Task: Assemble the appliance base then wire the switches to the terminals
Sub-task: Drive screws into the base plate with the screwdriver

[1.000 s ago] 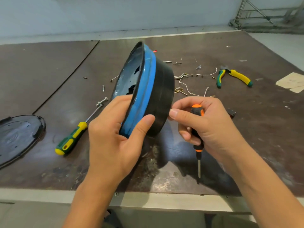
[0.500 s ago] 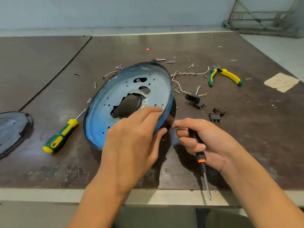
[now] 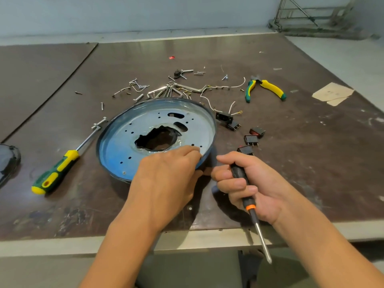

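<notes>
Head view only. Appliance base (image 3: 133, 140), a round blue-filmed pan with a ragged centre hole, lay open side up on the tabletop (image 3: 311, 163), roughly centre of frame. Left hand (image 3: 166, 179) rested on its rim at about 5 o'clock of the disc, fingers (image 3: 189, 151) curled over the edge, thumb under or outside it; grip looked light, more a pinch than a clamp. Right hand (image 3: 247, 183) sat just beside the base at 4 o'clock, closed in a fist round a black-and-orange screwdriver (image 3: 252, 210), tip pointing back off the tabletop edge toward the person.

Switches (image 3: 251, 140), small black rockers, lay at 3 o'clock of the base, near the right knuckles. Socket block (image 3: 224, 117) at 2 o'clock, just beside the rim. Loose screws (image 3: 137, 98), brackets and white wires (image 3: 207, 96) scattered at 12 o'clock. Pliers (image 3: 264, 88) further out at 1 o'clock. Green-yellow screwdriver (image 3: 58, 171) at 9 o'clock. Black cover (image 3: 8, 161) at far 9 o'clock, cut by frame edge.

Risks, judged: the jagged centre hole and thin rim could cut the fingers if the base slipped. Sliding the base could shove screws and wires around, lose small parts. The reversed screwdriver tip could jab the person's body or snag when flipped. Right knuckles could knock the switches away. Whether any screws were already seated: one visible near 6 o'clock, rest unclear.
</notes>
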A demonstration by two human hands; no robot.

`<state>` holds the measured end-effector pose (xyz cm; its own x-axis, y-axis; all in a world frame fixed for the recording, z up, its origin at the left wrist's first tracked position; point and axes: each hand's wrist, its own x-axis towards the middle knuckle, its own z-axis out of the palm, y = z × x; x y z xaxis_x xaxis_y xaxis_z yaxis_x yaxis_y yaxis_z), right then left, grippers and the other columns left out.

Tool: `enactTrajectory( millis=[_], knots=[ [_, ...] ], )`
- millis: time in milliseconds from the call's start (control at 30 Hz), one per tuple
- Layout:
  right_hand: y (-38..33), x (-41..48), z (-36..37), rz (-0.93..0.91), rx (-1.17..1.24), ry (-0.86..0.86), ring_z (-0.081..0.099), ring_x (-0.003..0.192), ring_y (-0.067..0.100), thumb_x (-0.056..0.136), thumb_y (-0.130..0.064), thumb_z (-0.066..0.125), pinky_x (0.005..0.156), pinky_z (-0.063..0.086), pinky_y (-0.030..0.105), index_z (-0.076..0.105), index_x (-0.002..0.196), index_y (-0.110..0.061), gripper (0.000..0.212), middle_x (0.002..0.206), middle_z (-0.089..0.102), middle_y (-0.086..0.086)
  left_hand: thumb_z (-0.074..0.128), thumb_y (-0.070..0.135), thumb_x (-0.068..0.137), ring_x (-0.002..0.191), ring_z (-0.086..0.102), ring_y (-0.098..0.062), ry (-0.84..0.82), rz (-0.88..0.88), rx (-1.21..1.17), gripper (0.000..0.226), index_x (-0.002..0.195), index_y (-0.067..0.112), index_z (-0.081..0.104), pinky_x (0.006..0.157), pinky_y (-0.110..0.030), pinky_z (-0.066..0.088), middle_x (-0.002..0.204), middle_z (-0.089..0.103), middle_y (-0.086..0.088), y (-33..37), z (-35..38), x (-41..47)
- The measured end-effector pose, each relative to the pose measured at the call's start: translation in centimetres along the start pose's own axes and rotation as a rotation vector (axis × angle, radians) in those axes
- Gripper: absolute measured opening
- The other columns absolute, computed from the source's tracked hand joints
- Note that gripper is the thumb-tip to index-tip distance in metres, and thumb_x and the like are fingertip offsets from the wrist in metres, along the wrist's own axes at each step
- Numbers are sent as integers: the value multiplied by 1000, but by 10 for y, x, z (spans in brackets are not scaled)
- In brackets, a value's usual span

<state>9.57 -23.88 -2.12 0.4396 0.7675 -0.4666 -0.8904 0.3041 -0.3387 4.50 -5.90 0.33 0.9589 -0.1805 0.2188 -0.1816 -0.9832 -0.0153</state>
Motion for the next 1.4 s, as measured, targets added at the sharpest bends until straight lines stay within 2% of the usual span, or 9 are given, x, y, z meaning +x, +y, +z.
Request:
enactTrajectory(
  millis=[233,367,500,633,867,933,1067,1267,1400],
  knots=[
    [-10,-6,0,-37,-69,-21,52,36,10,90,-15,61,27,37,15,57,75,0,21,61,54,9,49,57,94,95,69,-20,-48,-71,109,36,114,31,63,71,-35,56,111,72,8,-2,4,4],
    [-22,-8,5,-281,-251,208,47,37,6,84,-26,65,26,33,13,63,110,1,37,60,51,2,48,55,95,91,68,-19,-47,-33,91,33,112,32,62,72,-37,57,104,71,8,-6,6,1],
    [-31,-3,10,-555,-165,279,36,39,2,94,-37,60,30,24,11,60,93,-14,23,55,33,-8,51,51,95,97,69,-18,-48,3,21,27,111,33,64,74,-39,58,113,69,13,-7,6,-1],
    [-38,2,19,-732,-39,219,34,43,2,92,-41,60,33,25,11,51,82,-18,27,57,32,-8,54,47,94,92,70,-19,-41,12,4,23,108,32,66,71,-39,58,111,70,12,-7,8,-2],
    [-43,11,35,-927,-82,46,47,61,16,95,-4,46,51,42,24,46,93,-14,10,71,45,3,51,45,96,85,68,-18,-6,35,-29,23,108,31,65,68,-38,56,106,69,11,-9,9,-5],
    [-41,16,36,-936,-88,-17,47,65,20,86,4,38,58,44,31,43,104,-12,25,78,46,7,52,44,95,83,67,-19,-2,42,-47,21,103,29,65,66,-38,55,101,68,11,-10,8,-5],
    [-45,22,39,-1008,-121,-19,47,67,22,77,9,33,61,44,35,37,103,-13,34,84,47,9,60,41,91,86,70,-17,8,71,-86,19,102,29,71,67,-37,58,101,73,11,-11,8,-8],
    [-39,23,46,-1211,-551,83,51,73,19,76,11,40,63,47,33,37,104,-13,38,95,47,8,63,41,88,90,72,-19,-3,64,-108,19,100,30,71,66,-39,59,104,74,12,-11,8,-12],
    [-31,25,46,-1220,-610,43,51,74,19,76,11,39,62,47,33,36,105,-14,39,93,47,7,67,41,86,88,71,-17,26,74,-132,17,96,29,72,63,-38,59,102,73,12,-12,9,-11]
  ],
)
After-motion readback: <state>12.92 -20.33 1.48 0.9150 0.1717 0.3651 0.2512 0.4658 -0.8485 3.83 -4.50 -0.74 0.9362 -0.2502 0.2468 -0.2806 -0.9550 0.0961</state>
